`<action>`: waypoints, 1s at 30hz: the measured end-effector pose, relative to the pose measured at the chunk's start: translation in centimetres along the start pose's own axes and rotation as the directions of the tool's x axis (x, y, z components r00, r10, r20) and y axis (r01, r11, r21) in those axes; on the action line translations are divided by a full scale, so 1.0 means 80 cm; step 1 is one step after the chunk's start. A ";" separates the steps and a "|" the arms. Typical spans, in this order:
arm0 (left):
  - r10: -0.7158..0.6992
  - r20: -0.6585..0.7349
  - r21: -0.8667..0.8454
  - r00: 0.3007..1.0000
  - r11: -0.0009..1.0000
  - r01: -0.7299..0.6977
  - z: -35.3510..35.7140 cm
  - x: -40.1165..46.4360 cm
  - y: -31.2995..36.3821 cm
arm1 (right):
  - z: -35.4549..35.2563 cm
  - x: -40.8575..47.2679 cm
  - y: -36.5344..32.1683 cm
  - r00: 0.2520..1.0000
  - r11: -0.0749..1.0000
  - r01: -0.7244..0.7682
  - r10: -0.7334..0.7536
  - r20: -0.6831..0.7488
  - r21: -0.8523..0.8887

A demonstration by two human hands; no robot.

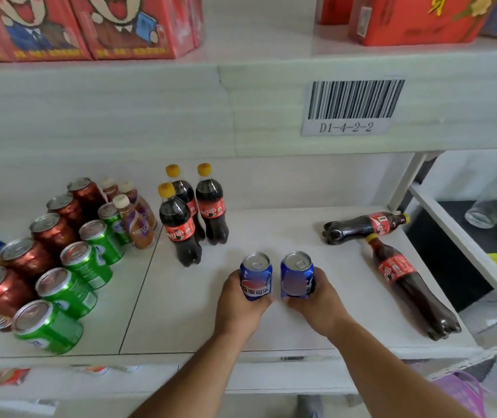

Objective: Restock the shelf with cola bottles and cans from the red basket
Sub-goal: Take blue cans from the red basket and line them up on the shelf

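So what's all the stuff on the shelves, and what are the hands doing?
Blue cans: two, mid shelf, one in each hand.
Standing cola bottles: three, dark, yellow caps, behind the cans.
Lying cola bottles: two, right end.
Green cans: five, a row at left.
Red-brown cans: five, row beside the green.
Purple-label bottles: about four, behind the green cans.
Red boxes: several, top shelf.
Barcode label: one, shelf edge.
Left hand: grips the left can.
Right hand: grips the right can.
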State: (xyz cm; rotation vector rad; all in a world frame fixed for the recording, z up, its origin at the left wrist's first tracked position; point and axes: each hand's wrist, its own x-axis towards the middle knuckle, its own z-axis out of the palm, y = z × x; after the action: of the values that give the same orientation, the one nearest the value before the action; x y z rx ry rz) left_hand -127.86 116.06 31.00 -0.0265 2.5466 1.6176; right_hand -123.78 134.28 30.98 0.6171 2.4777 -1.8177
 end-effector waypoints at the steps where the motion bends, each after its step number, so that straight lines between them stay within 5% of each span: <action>1: 0.004 0.004 0.002 1.000 1.000 -0.004 0.003 0.001 0.001 | 0.002 0.003 0.002 1.000 1.000 0.012 -0.012 0.010 0.005; 9: 0.050 0.006 0.007 0.999 0.999 -0.051 0.014 -0.003 -0.007 | 0.004 -0.009 0.004 0.999 0.993 0.046 -0.045 0.007 -0.110; 15: 0.078 -0.003 0.067 0.997 0.995 -0.077 0.012 -0.011 -0.019 | 0.009 -0.027 0.010 0.977 0.936 0.004 -0.079 -0.199 -0.353; 30: 0.073 0.019 0.142 0.997 0.987 -0.075 0.011 0.021 -0.023 | 0.019 0.010 0.003 0.974 0.908 -0.032 -0.065 -0.217 -0.418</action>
State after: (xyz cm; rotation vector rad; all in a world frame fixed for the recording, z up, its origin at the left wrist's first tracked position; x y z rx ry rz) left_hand -129.30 116.17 28.76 0.0937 2.6757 1.4486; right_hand -124.80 133.22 30.09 0.8088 2.8978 -1.2017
